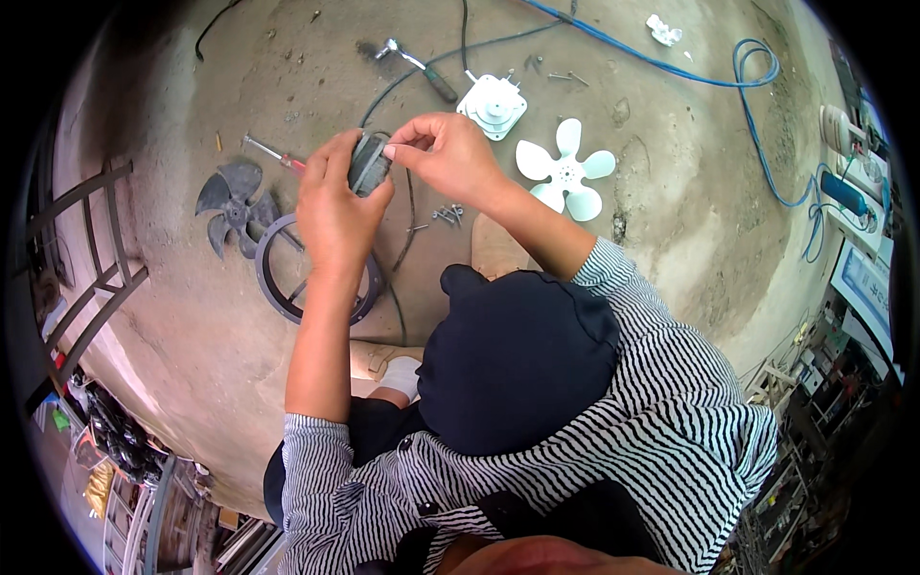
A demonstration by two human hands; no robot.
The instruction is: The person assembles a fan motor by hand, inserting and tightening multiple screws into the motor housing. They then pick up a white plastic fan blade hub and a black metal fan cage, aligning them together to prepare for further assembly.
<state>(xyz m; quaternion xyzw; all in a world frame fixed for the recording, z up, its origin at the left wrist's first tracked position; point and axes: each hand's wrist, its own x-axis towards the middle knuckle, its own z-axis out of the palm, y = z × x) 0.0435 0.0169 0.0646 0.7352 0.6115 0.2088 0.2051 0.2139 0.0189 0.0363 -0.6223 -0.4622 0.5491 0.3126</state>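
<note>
My left hand point(333, 206) is closed around a dark grey, rounded block that looks like a small fan motor point(369, 165), held above the floor. At its right edge my right hand point(448, 158) pinches thumb and forefinger together; whatever is between the fingertips is too small to make out. Below the left hand lies a dark ring frame point(272, 290), partly hidden by my forearm. A black fan blade point(233, 203) rests beside that ring. Right of my right hand are a white motor unit point(493, 107) and a white five-bladed fan point(567, 172).
Several loose screws point(448, 214) lie below my hands. A red-handled screwdriver point(275, 152) and a ratchet tool with a dark handle point(419, 70) are on the floor. Blue cable point(661, 67) runs across the far right towards a power strip point(843, 194). A metal frame point(96, 225) stands left.
</note>
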